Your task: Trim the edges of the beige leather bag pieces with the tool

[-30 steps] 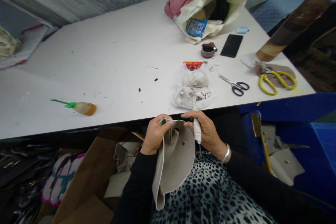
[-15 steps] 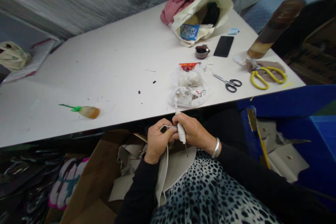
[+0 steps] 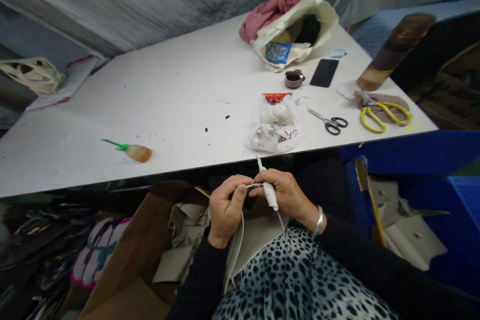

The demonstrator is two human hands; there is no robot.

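a beige, folded, sheet-like piece with a pale rim [image 3: 258, 237] hangs from the hands over the person's lap, just on the near side of a long white worktop [image 3: 168, 105]. the left hand [image 3: 228, 205] is closed in a pinch, thumb against fingers, on the piece's upper edge. the right hand [image 3: 287, 192] is curled snugly around a slim white-wrapped tool with a thin metal shaft [image 3: 270, 195]; its fingertips meet the same edge, beside the left thumb. the shaft points down toward a black-and-grey spotted garment [image 3: 300, 270]; whether it touches anything is hard to tell.

beyond the right hand, near the worktop's edge, lies a crumpled clear plastic bag with whitish lumps [image 3: 275, 132]. farther right are small black-handled metal scissors [image 3: 333, 125], then larger yellow-handled shears [image 3: 386, 115]. farther from the hands lies a flat black phone [image 3: 324, 73]. beyond the left hand, well off to its left, a squeeze bottle with a green spout and amber liquid [image 3: 138, 152] lies on its side.
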